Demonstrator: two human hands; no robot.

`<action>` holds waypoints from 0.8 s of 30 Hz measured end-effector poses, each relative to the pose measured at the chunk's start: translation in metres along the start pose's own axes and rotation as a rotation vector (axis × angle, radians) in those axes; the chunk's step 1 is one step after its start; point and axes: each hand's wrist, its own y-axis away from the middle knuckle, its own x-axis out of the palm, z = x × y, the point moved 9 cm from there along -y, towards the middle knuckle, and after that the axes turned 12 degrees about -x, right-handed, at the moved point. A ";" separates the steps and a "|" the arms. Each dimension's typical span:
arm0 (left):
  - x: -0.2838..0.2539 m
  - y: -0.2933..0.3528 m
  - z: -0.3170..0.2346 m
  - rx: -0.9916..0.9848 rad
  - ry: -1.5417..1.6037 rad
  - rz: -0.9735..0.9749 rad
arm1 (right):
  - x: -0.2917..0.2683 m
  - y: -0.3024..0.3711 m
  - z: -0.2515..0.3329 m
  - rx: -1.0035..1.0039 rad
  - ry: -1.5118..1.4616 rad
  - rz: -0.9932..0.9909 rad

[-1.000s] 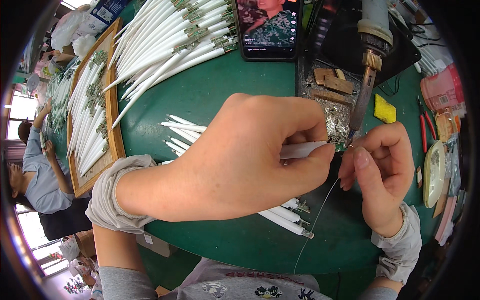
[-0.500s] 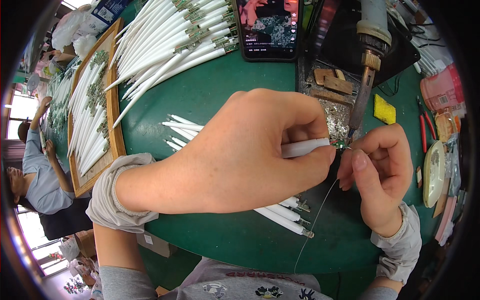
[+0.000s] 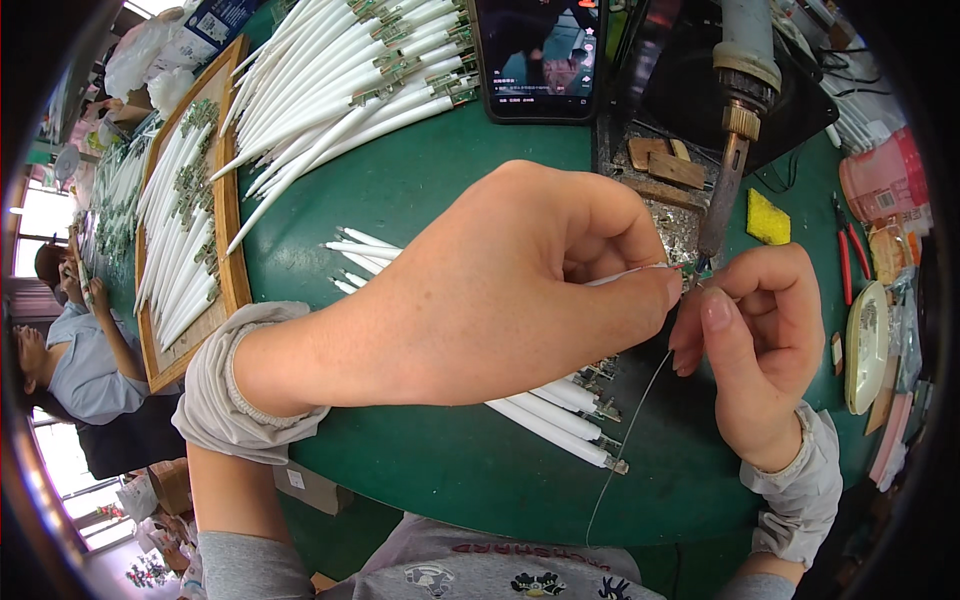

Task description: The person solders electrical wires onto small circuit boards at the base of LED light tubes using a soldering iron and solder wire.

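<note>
My left hand (image 3: 510,300) is closed around a thin white tube (image 3: 625,277), whose end with a small green circuit board reaches the tip of a fixed soldering iron (image 3: 735,130). My right hand (image 3: 760,340) pinches a thin solder wire (image 3: 630,430) and holds its end at that same spot. The wire trails down toward my body. More white tubes (image 3: 550,420) lie on the green table (image 3: 420,190) under my left hand.
A big pile of white tubes (image 3: 340,80) lies at the back, next to a wooden tray (image 3: 225,200) holding more. A phone (image 3: 540,60) stands behind, a yellow sponge (image 3: 768,218) and red pliers (image 3: 848,250) to the right. Another person (image 3: 70,350) sits at far left.
My left hand has pushed the tube's end slightly right, closer to the iron's tip. My right hand has stayed at the joint with the wire.
</note>
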 end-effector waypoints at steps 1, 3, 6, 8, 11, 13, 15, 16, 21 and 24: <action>0.000 0.000 0.000 0.007 0.002 0.000 | 0.000 0.000 0.000 0.000 0.001 0.001; 0.000 0.002 -0.005 -0.067 0.033 0.025 | -0.001 0.000 0.000 0.009 -0.005 -0.006; -0.003 0.003 0.003 -0.172 0.080 0.051 | -0.005 0.003 -0.005 0.047 -0.085 -0.023; -0.004 0.002 0.009 -0.203 0.099 0.054 | -0.006 0.003 -0.008 0.077 -0.159 -0.032; -0.004 0.002 0.013 -0.168 0.021 -0.005 | -0.008 0.003 -0.016 0.136 -0.154 -0.059; -0.003 0.004 0.009 -0.041 -0.110 -0.042 | -0.010 0.004 -0.019 0.158 -0.146 -0.038; 0.001 0.008 0.005 0.018 -0.178 -0.073 | -0.011 0.005 -0.022 0.174 -0.179 -0.026; 0.003 0.010 0.001 0.078 -0.245 -0.104 | -0.009 0.006 -0.023 0.189 -0.212 -0.012; 0.012 0.024 -0.018 0.336 -0.515 -0.158 | -0.004 0.008 -0.023 0.226 -0.226 0.035; 0.018 0.031 -0.023 0.461 -0.518 -0.175 | -0.002 0.008 -0.024 0.215 -0.219 0.050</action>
